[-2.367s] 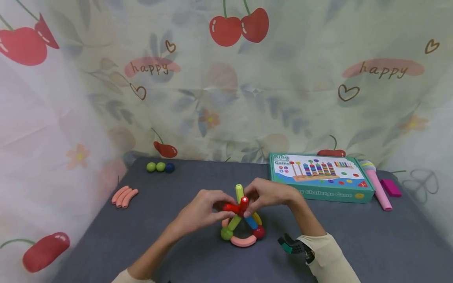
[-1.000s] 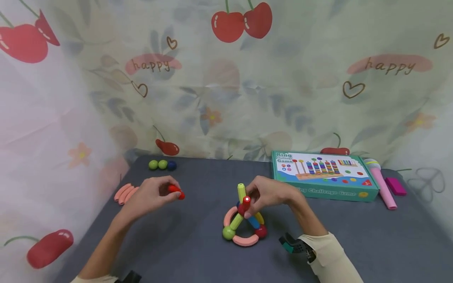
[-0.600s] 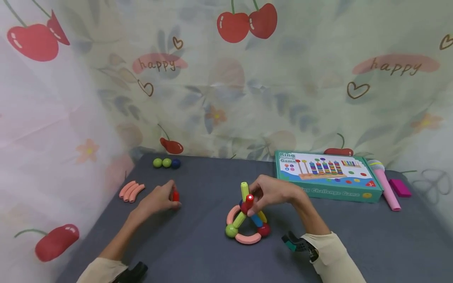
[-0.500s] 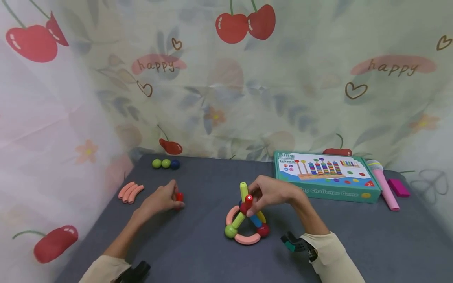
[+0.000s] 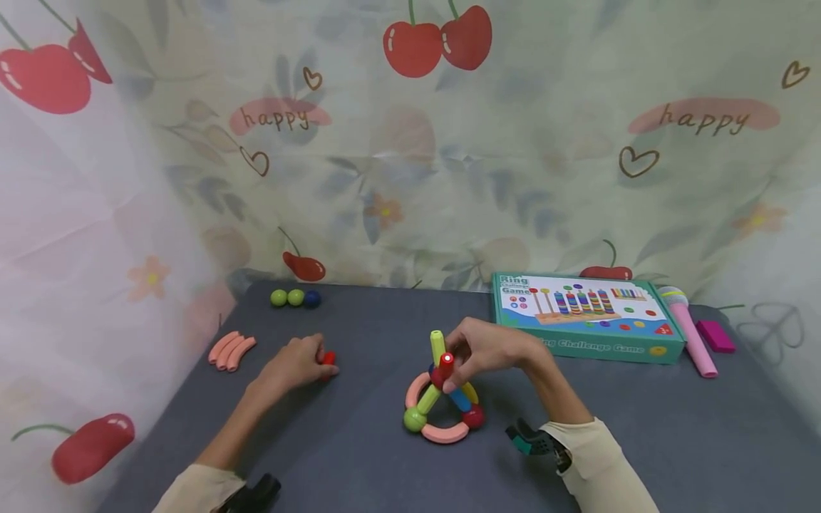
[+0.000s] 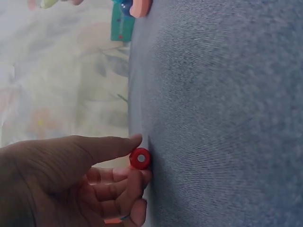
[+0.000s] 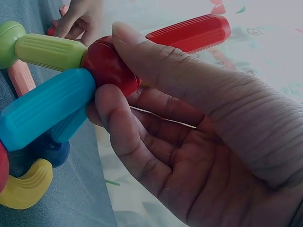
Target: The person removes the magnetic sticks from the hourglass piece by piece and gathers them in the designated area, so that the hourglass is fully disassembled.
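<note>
Dark grey cloth-covered table (image 5: 359, 463). Teal cardboard game box (image 5: 586, 313) at back right. Multicoloured rod-and-ball frame (image 5: 428, 400), ribbed and glossy, mid-table. Right hand (image 5: 481, 348): thumb and fingers pinching frame's dark red top ball (image 7: 109, 66). Left hand (image 5: 293, 365): thumb and fingers pinching red cylindrical rod (image 5: 328, 358) at table surface, left of frame. Three curved pink rods (image 5: 231, 350) farther left.

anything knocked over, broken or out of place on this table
Nothing stands out. The stick-and-ball frame stands upright, the right hand holding its top red ball; the left hand pinches a red stick; the loose balls and curved pink sticks lie in neat groups. No breakage or spill shows.
</note>
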`<state>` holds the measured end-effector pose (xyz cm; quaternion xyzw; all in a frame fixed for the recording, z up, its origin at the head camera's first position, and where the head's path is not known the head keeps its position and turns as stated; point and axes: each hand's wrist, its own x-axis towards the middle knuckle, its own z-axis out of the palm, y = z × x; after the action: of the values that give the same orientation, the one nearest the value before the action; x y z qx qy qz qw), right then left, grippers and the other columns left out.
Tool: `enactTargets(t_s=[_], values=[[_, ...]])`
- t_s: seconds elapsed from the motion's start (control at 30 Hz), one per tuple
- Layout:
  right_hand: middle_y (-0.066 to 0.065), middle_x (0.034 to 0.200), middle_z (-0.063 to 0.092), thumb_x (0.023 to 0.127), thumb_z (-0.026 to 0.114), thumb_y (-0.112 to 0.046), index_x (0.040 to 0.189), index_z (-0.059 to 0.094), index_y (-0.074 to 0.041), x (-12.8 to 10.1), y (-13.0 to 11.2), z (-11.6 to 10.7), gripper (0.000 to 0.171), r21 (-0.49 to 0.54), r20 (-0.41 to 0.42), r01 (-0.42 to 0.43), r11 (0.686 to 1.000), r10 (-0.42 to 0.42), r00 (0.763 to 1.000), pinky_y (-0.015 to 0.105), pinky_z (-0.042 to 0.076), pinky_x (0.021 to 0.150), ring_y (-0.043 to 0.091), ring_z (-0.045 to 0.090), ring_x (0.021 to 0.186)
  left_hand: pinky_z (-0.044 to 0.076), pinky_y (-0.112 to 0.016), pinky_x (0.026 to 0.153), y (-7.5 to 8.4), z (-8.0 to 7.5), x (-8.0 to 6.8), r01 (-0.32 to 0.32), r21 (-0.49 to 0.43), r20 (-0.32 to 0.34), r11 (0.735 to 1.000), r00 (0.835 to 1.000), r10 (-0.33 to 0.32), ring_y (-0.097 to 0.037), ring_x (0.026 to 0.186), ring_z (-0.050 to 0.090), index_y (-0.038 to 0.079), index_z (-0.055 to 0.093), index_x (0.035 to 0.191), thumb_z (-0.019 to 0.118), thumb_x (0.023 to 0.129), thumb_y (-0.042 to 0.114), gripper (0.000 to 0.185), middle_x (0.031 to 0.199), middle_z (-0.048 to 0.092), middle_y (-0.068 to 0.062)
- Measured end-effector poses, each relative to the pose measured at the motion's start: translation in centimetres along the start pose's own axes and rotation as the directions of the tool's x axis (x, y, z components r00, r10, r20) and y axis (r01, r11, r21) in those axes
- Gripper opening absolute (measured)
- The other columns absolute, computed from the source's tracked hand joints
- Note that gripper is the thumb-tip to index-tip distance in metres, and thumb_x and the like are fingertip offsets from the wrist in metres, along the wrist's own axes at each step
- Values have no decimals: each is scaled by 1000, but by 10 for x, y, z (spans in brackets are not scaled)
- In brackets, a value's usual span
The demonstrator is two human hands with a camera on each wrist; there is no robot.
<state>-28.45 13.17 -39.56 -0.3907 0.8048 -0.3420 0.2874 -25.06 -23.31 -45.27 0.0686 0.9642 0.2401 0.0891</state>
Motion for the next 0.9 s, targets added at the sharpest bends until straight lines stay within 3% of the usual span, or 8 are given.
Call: enactTargets(t_s=[0.13,0.23,0.3,0.37,0.5,0.63,0.73,0.9], values=[[-4,80,70,89,84,-24,100,77,-9,0,0,1,19,8,10,-10,1000,9,1000,23,51,67,11,59,70,37,-30,60,3,0,1,37,44,8,998,999,-38,-18,67,50,7,55,90,79,93,30,34,78,53,-4],[-4,80,70,89,84,-24,100,77,-9,0,0,0,19,4,7,-11,1000,11,1000,23,51,67,11,59,69,47,-39,65,10,0,-1,69,147,-22,987,998,-66,-23,75,57,4,60,97,77,94,38,38,86,59,-8],[-4,80,70,89,84,-24,100,77,-10,0,0,0,20,2,7,-12,1000,12,1000,23,51,67,11,59,69,52,-48,72,20,-1,-3,68,230,-67,971,996,-54,-28,80,61,3,63,99,76,95,42,41,90,62,-12],[-4,80,70,90,84,-24,101,77,-10,-1,0,-1,20,1,9,-12,1000,12,1000,23,51,67,11,59,69,54,-53,76,34,-3,-5,24,272,-117,962,993,9,-29,83,62,3,66,101,75,96,42,40,95,63,-13],[-4,80,69,90,84,-24,100,77,-9,-2,-1,-1,20,3,11,-19,1000,19,1000,23,51,67,10,59,69,56,-40,76,74,-5,-9,-204,114,-124,972,968,218,-18,82,63,8,71,102,71,100,35,27,95,67,-7],[-4,80,69,91,83,-23,101,77,-9,-3,-1,-2,19,6,14,-16,1000,15,1000,23,52,68,11,59,68,56,-27,81,112,-3,-14,-402,-110,-67,909,915,397,-10,90,67,11,73,115,67,103,31,23,102,73,-1],[-3,81,70,91,82,-23,103,77,-8,-2,0,-2,20,11,21,-1,1000,0,1000,23,52,68,10,60,68,57,-23,83,129,3,-15,-456,-173,-78,873,890,450,-10,94,69,11,72,122,67,103,29,26,107,75,-1],[-1,83,73,91,82,-22,106,77,-8,-1,1,-1,21,21,30,27,999,-28,999,23,53,68,10,60,67,56,-21,81,141,15,-11,-457,-239,-112,857,889,443,-11,92,71,11,71,124,70,102,26,27,106,76,-1]])
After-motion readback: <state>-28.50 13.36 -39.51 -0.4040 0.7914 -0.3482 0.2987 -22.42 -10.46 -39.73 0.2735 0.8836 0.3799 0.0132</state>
